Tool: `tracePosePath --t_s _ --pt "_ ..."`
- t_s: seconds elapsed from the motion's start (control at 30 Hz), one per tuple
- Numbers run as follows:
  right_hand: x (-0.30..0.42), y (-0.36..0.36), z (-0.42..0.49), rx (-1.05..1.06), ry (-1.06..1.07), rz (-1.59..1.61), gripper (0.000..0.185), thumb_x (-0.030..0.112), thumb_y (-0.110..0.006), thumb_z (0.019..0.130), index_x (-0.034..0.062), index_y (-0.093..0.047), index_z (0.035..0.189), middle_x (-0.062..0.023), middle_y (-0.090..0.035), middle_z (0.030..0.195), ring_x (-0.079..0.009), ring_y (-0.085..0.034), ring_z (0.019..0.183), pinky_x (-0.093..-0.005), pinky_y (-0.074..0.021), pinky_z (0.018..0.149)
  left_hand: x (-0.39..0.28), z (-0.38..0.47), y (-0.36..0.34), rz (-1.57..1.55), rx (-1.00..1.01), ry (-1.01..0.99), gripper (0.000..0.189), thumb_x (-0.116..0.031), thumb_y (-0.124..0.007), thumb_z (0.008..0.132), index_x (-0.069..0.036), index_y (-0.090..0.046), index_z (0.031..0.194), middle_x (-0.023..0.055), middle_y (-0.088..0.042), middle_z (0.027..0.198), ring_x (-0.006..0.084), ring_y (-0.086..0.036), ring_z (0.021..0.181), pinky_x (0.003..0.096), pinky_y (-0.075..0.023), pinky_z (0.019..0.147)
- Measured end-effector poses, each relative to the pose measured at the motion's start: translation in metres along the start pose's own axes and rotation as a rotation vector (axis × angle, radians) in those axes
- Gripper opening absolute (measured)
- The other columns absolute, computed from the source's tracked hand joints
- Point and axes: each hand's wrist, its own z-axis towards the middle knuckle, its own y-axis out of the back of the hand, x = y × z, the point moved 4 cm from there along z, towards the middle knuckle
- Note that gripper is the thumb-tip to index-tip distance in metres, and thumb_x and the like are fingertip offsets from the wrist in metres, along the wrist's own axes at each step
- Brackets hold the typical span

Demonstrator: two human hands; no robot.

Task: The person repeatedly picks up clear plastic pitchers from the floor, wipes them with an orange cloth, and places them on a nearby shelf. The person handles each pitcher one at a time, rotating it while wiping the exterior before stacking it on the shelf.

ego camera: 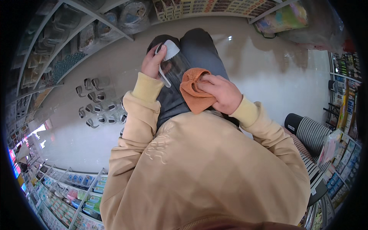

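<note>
A clear pitcher (179,64) with a white lid and white handle lies over my knees, its lid end pointing up and to the left. My left hand (153,61) grips it at the handle, with the thumb on the lid. Beside the pitcher's lower right end, my right hand (220,92) holds a bunched orange cloth (198,90), the fingers pushed into its folds. Whether the cloth touches the pitcher I cannot tell.
Several similar pitchers (99,107) stand on the floor at the left. Shelves of wrapped goods (135,14) run along the top and left. Striped round items (312,135) are stacked at the right, near more shelves. A large colourful bag (283,20) lies at the top right.
</note>
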Motion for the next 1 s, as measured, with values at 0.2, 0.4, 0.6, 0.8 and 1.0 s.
tracePosePath --t_s 0.2,0.4,0.6,0.8,1.0 --pt "0.0 0.003 0.06 -0.426 0.079 -0.082 0.057 0.0 -0.063 0.072 0.0102 -0.061 0.128 -0.012 -0.058 0.125 -0.0383 -0.058 0.102 -0.0445 -0.0493 0.087 -0.012 0.015 -0.011 0.094 0.217 -0.249 0.048 -0.034 -0.064 0.099 -0.006 -0.055 0.137 0.004 -0.066 0.11 0.0121 -0.065 0.091 0.0301 -0.0564 0.078" --pt "0.021 -0.002 0.014 0.193 0.095 -0.055 0.056 -0.002 -0.065 0.068 0.0126 -0.065 0.122 -0.0114 -0.057 0.126 -0.037 -0.056 0.09 -0.043 -0.0494 0.082 0.004 0.003 0.007 -0.091 0.036 -0.088 0.057 -0.033 -0.068 0.098 0.001 -0.05 0.14 0.0058 -0.066 0.109 0.0174 -0.066 0.092 0.0331 -0.0558 0.082" --pt "0.002 0.016 0.061 -0.416 -0.023 -0.003 0.051 0.0 -0.064 0.07 0.0087 -0.063 0.12 -0.0128 -0.058 0.129 -0.0399 -0.057 0.103 -0.044 -0.0495 0.086 -0.003 0.026 -0.005 0.128 0.287 -0.362 0.058 -0.03 -0.067 0.098 0.003 -0.048 0.142 0.0126 -0.066 0.12 0.0194 -0.067 0.102 0.0326 -0.0559 0.089" --pt "0.01 0.002 0.022 0.25 0.115 0.065 0.047 0.0 -0.063 0.071 0.0078 -0.065 0.117 -0.0177 -0.062 0.12 -0.0398 -0.061 0.099 -0.0437 -0.0505 0.089 0.006 0.001 0.003 0.002 0.044 -0.037 0.064 -0.034 -0.064 0.1 -0.005 -0.039 0.15 0.0063 -0.063 0.126 0.0151 -0.065 0.105 0.0336 -0.0586 0.077" --pt "-0.03 0.01 0.072 -0.339 -0.073 0.462 0.046 0.001 -0.065 0.077 0.0005 -0.061 0.123 -0.0206 -0.058 0.123 -0.0437 -0.061 0.104 -0.0413 -0.0523 0.09 -0.001 0.005 -0.009 -0.116 0.154 -0.062 0.058 -0.029 -0.063 0.101 0.0 -0.043 0.147 0.0109 -0.064 0.126 0.0194 -0.064 0.111 0.0348 -0.0543 0.093"
